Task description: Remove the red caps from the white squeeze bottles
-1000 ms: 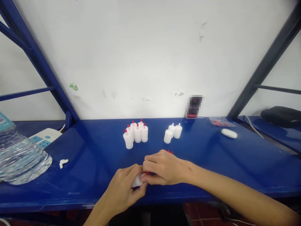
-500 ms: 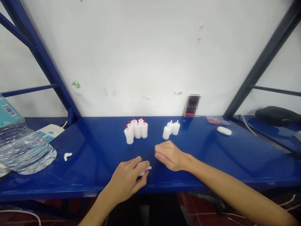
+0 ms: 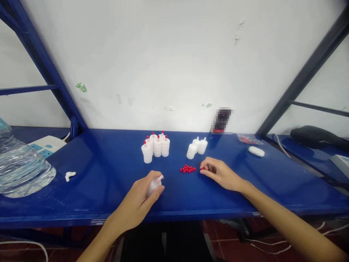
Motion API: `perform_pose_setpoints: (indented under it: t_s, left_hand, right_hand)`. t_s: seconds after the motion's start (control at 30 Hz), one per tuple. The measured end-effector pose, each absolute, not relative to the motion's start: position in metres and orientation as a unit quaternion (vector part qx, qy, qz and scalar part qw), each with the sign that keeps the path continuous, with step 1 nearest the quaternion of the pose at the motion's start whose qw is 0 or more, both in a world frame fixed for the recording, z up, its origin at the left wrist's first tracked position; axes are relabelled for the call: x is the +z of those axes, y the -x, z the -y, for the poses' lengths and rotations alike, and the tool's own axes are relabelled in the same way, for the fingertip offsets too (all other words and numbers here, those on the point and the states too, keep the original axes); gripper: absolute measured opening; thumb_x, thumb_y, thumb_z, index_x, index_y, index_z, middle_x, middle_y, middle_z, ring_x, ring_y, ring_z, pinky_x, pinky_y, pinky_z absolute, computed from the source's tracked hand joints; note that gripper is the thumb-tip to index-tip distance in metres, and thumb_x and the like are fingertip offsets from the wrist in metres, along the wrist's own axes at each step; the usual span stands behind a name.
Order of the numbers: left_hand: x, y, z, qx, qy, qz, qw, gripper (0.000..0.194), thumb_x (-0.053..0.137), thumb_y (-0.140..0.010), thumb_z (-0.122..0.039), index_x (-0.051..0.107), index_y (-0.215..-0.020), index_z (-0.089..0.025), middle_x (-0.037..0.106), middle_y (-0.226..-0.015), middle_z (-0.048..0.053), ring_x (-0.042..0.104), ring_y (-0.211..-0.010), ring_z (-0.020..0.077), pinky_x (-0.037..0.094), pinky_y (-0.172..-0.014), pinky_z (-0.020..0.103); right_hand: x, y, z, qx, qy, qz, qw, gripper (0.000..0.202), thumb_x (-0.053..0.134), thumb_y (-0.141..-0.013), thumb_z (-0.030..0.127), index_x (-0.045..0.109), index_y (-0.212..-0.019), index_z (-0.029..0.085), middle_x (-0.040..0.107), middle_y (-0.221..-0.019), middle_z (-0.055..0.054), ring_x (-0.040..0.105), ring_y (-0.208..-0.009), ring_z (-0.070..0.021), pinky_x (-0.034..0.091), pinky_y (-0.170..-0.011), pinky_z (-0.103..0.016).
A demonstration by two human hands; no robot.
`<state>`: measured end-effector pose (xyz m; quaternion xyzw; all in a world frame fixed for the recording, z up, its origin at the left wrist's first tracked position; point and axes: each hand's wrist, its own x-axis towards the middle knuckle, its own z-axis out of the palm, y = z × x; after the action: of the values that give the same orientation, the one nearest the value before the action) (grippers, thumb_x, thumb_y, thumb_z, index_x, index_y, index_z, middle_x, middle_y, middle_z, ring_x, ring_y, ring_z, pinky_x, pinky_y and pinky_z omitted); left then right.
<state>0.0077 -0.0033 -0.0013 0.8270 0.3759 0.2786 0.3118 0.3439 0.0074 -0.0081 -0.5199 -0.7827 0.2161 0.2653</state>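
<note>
My left hand (image 3: 141, 194) is wrapped round a small white squeeze bottle (image 3: 155, 185), whose bare nozzle points up to the right. To the right, my right hand (image 3: 218, 173) pinches a small red cap (image 3: 202, 168) between thumb and fingertips. Just left of those fingertips lies a pile of small red caps (image 3: 187, 169) on the blue table. Behind my left hand stand several white bottles with red caps (image 3: 157, 147), close together. A few white bottles without red caps (image 3: 192, 151) stand behind the pile; the nozzle of the front one cannot be made out.
A large clear water bottle (image 3: 23, 167) and a white power strip (image 3: 45, 145) are at the left, near a small white bent piece (image 3: 70, 176). A plastic bag with red bits (image 3: 249, 139) and a white oval case (image 3: 256, 151) lie at the right of the blue table (image 3: 103, 174).
My right hand has moved right, uncovering the red cap pile, and now pinches a red cap. My left hand has turned the white bottle so its nozzle points upward. The view has shifted slightly.
</note>
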Motion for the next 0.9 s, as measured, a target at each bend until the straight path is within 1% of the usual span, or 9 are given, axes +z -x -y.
perform_pose_setpoints:
  t_s: [0.17,0.27,0.37,0.43,0.57,0.63,0.73,0.83,0.9]
  left_hand:
    - [-0.001,-0.002,0.009,0.266,-0.82,-0.388,0.326,0.026,0.04,-0.102,-0.043,0.051,-0.114,-0.023,0.051,-0.077,-0.004,0.044,-0.064,0.0114,0.037,-0.06,0.022]
    - [-0.001,-0.001,0.005,0.27,-0.794,-0.388,0.381,0.028,0.041,-0.102,-0.044,0.051,-0.115,-0.022,0.047,-0.072,-0.005,0.042,-0.059,0.0101,0.036,-0.055,0.021]
    - [-0.003,-0.002,0.0,0.278,-0.762,-0.375,0.449,0.03,0.039,-0.102,-0.047,0.049,-0.116,-0.021,0.047,-0.072,-0.005,0.042,-0.056,0.009,0.036,-0.052,0.02]
    - [-0.003,-0.003,-0.001,0.28,-0.758,-0.371,0.457,0.029,0.041,-0.102,-0.047,0.049,-0.114,-0.021,0.046,-0.071,-0.005,0.043,-0.056,0.0088,0.036,-0.052,0.02]
    - [-0.002,-0.004,0.0,0.283,-0.767,-0.368,0.442,0.026,0.042,-0.102,-0.046,0.049,-0.108,-0.021,0.042,-0.068,-0.006,0.043,-0.056,0.0084,0.035,-0.052,0.02]
    - [-0.001,-0.004,0.001,0.285,-0.77,-0.368,0.436,0.026,0.042,-0.102,-0.046,0.05,-0.108,-0.021,0.043,-0.067,-0.007,0.042,-0.055,0.0082,0.034,-0.052,0.02]
    - [0.0,-0.006,0.002,0.287,-0.786,-0.373,0.401,0.026,0.042,-0.102,-0.044,0.049,-0.111,-0.021,0.043,-0.065,-0.007,0.041,-0.052,0.0082,0.033,-0.051,0.02]
    - [-0.003,-0.009,0.005,0.265,-0.828,-0.381,0.316,0.023,0.048,-0.099,-0.042,0.048,-0.112,-0.022,0.049,-0.064,-0.008,0.046,-0.051,0.0099,0.033,-0.051,0.021]
    - [-0.007,-0.012,0.006,0.246,-0.87,-0.366,0.22,0.021,0.052,-0.097,-0.04,0.048,-0.108,-0.022,0.058,-0.07,-0.005,0.054,-0.056,0.013,0.035,-0.053,0.022]
  right_hand:
    - [-0.002,-0.34,-0.025,0.316,0.556,0.733,0.231,0.034,0.068,-0.083,0.05,0.071,-0.093,0.017,0.063,-0.079,-0.001,0.047,-0.061,-0.0104,0.04,-0.057,-0.026]
    - [0.001,-0.342,-0.028,0.343,0.558,0.724,0.219,0.039,0.072,-0.079,0.05,0.073,-0.098,0.016,0.066,-0.08,-0.001,0.051,-0.062,-0.0107,0.042,-0.058,-0.026]
    - [0.002,-0.343,-0.028,0.353,0.555,0.721,0.219,0.037,0.07,-0.081,0.049,0.073,-0.097,0.016,0.069,-0.083,-0.003,0.056,-0.065,-0.0127,0.045,-0.062,-0.028]
    - [0.004,-0.342,-0.029,0.351,0.55,0.724,0.222,0.034,0.066,-0.083,0.049,0.074,-0.093,0.016,0.071,-0.087,-0.005,0.059,-0.069,-0.0145,0.047,-0.065,-0.03]
    - [0.006,-0.34,-0.031,0.337,0.54,0.739,0.219,0.035,0.065,-0.084,0.05,0.075,-0.089,0.016,0.073,-0.087,-0.005,0.061,-0.073,-0.0161,0.048,-0.07,-0.031]
    - [0.007,-0.339,-0.029,0.322,0.547,0.741,0.221,0.034,0.065,-0.085,0.049,0.074,-0.089,0.017,0.071,-0.082,-0.004,0.059,-0.068,-0.0149,0.047,-0.066,-0.03]
    - [0.01,-0.331,-0.014,0.251,0.573,0.741,0.246,0.033,0.062,-0.088,0.049,0.072,-0.088,0.018,0.068,-0.073,-0.002,0.055,-0.063,-0.0143,0.043,-0.061,-0.029]
    - [0.015,-0.305,0.01,0.174,0.538,0.783,0.26,0.03,0.056,-0.094,0.046,0.071,-0.089,0.02,0.068,-0.075,-0.002,0.056,-0.068,-0.0153,0.042,-0.071,-0.032]
    - [0.017,-0.279,0.025,0.159,0.478,0.828,0.247,0.026,0.055,-0.097,0.044,0.07,-0.1,0.023,0.069,-0.074,0.0,0.056,-0.07,-0.0152,0.041,-0.077,-0.033]
